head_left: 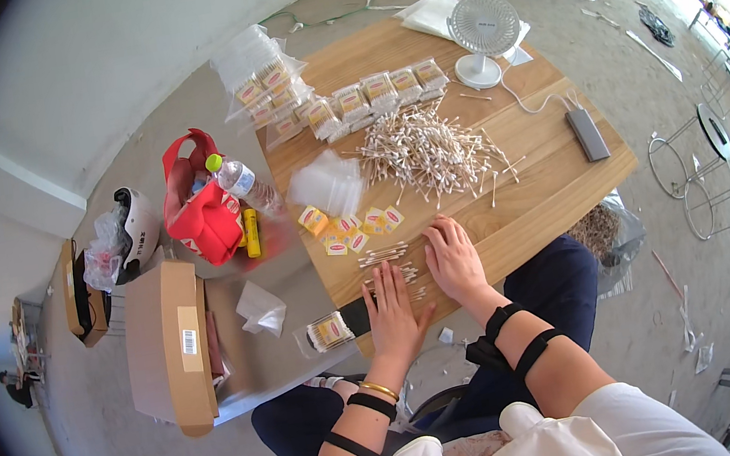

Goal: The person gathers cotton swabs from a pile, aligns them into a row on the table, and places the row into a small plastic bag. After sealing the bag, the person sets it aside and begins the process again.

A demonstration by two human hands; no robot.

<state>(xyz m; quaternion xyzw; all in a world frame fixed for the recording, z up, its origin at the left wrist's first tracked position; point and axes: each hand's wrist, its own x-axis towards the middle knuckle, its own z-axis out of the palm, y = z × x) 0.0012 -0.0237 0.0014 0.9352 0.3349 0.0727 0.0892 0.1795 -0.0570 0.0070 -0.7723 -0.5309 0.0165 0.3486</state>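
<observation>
Left hand (392, 314) is lying palm down near the table's close edge, fingers straight, thumb sticking out wide, not pinching anything I can make out. Right hand (452, 257) is resting at its 2 o'clock, also palm down, fingers side by side and not wrapping around anything visible; can't tell if something's hiding underneath. The loose swabs (385, 254) are sitting in small rough rows between the hands and just past the left fingertips. A filled pack (330, 330) is lying at the left hand's 9 o'clock. Going farther out, yellow cards (342, 234) are lying at about 11, clear bags (325, 182) are spreading out behind them, and the big pile (429, 152) is sprawling around 12 to 1. Imo these swabs are weighing next to nothing, with stiffish thin sticks and soft tips, so they're probably rolling and skewing at any nudge. I'd be taking hold mid-stick, a bunch at a time, squeezing lightly from both sides, since the tips are likely squashing and the sticks bending. Bags are looking thin and slippery, so better gripping at an edge. Past the pile, more packs (378, 92) are lining up at 11 and a fan (486, 26) is standing at 1.
</observation>
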